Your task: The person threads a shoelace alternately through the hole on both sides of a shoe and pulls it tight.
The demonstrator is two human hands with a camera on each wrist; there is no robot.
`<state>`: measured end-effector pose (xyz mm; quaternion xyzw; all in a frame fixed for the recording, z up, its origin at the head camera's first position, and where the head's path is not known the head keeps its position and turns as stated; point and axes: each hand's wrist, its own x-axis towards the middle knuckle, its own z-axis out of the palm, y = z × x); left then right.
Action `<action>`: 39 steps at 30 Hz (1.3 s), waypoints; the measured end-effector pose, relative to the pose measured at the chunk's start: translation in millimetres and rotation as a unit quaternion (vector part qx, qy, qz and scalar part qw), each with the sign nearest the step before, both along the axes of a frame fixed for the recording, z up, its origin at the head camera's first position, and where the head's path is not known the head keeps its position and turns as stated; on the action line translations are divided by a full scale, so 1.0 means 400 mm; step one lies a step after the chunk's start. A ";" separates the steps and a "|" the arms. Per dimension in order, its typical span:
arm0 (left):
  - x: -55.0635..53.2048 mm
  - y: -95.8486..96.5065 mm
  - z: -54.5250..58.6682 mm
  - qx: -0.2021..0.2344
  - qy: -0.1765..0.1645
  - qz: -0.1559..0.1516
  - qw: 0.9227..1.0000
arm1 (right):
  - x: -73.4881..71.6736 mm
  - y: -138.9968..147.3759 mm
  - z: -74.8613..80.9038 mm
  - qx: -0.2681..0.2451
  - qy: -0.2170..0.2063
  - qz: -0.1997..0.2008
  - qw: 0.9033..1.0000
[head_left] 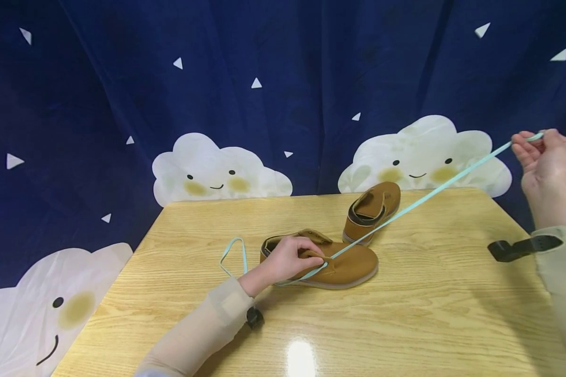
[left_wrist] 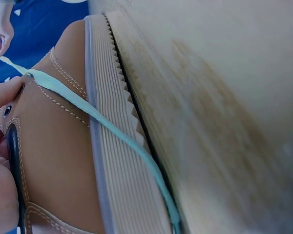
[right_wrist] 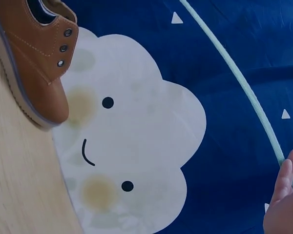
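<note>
A brown shoe (head_left: 354, 264) lies mid-table with its toe to the right. My left hand (head_left: 290, 257) pinches the eyelet flap of this shoe beside the front eyelet, as the left wrist view also shows. A mint-green shoelace (head_left: 434, 193) passes through that eyelet. Its long part runs taut up to the right, where my raised right hand (head_left: 552, 159) grips it between thumb and fingers. The other part of the lace (left_wrist: 122, 134) drops over the shoe's side and sole to the table, ending in a loose loop behind the left wrist.
A second brown shoe (head_left: 372, 209) stands behind the first near the table's back edge; the right wrist view shows its eyelets without a lace. The wooden table (head_left: 429, 314) ends against a dark blue curtain (head_left: 311, 63) printed with clouds and triangles.
</note>
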<state>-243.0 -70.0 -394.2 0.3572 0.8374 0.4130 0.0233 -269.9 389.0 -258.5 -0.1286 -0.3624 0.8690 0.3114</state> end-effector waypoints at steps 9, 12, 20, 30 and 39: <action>0.002 -0.001 0.006 0.002 -0.005 0.009 1.000 | 0.003 -0.056 -0.044 0.007 0.031 0.064 0.997; 0.000 -0.001 0.013 0.018 -0.011 0.014 1.000 | 0.010 -0.092 -0.061 0.025 0.039 0.107 0.993; -0.032 0.012 0.058 0.055 0.071 0.065 0.994 | 0.026 -0.205 -0.091 0.163 0.044 0.171 0.971; -0.075 0.027 0.016 -0.035 0.031 0.053 0.997 | 0.056 -0.336 -0.161 0.260 0.031 0.247 0.933; -0.089 0.027 0.012 -0.030 0.072 0.083 0.994 | 0.064 -0.396 -0.195 0.351 -0.024 0.297 0.888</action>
